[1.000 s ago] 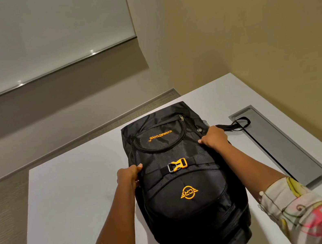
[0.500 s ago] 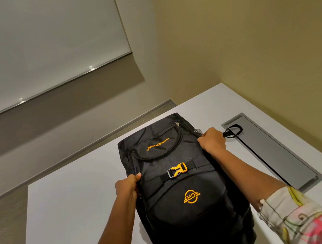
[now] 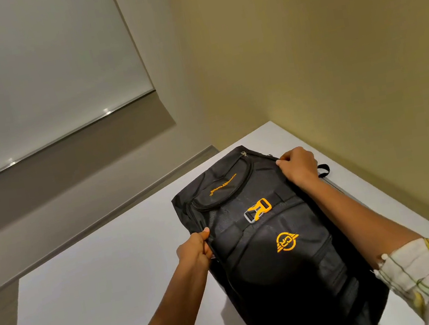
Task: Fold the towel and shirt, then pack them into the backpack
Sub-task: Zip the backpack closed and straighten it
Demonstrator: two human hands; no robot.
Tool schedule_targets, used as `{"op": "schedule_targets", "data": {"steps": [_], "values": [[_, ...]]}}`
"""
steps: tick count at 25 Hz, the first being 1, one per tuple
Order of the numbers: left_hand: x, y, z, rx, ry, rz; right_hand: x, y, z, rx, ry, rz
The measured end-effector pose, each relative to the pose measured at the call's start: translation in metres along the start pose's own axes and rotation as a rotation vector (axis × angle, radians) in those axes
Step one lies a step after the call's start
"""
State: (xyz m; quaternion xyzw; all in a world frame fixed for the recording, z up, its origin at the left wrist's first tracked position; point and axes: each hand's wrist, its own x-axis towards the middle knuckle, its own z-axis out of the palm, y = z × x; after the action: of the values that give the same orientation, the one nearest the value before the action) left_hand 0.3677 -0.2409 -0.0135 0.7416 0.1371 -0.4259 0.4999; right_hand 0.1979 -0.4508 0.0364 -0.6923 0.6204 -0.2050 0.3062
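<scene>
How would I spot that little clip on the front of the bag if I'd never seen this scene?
Start at the white table and find the black backpack lying flat on it, gripped at its sides by both hands. A black strap crosses the front between the upper pocket and the round orange logo. The buckle sits mid-strap: the only hard orange-and-grey piece, unlike the stitched orange markings.

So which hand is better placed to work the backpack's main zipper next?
Probably the right hand: it pinches the backpack at its far top corner, where a zipper line runs. The left hand grips the near left side seam, so it suits steadying the bag.
</scene>
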Motion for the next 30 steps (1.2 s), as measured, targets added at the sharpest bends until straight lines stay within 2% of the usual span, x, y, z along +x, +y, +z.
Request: {"op": "schedule_targets", "data": {"steps": [8,14,17,23,30], "values": [[-0.045,-0.005,0.102,-0.075,-0.269,-0.023,0.056,0.049,-0.095,-0.036,0.159,-0.104],[-0.048,-0.021,0.178,-0.05,-0.37,-0.055,0.09,0.108,-0.129,-0.039,0.212,-0.092],[-0.043,-0.027,0.204,-0.025,-0.373,-0.144,0.102,0.14,-0.128,-0.052,0.216,-0.088],[-0.021,-0.038,0.224,-0.001,-0.259,-0.129,0.123,0.176,-0.11,-0.077,0.209,-0.095],[-0.018,-0.046,0.229,0.086,-0.298,-0.125,0.127,0.208,-0.098,-0.224,0.2,-0.088]]}}
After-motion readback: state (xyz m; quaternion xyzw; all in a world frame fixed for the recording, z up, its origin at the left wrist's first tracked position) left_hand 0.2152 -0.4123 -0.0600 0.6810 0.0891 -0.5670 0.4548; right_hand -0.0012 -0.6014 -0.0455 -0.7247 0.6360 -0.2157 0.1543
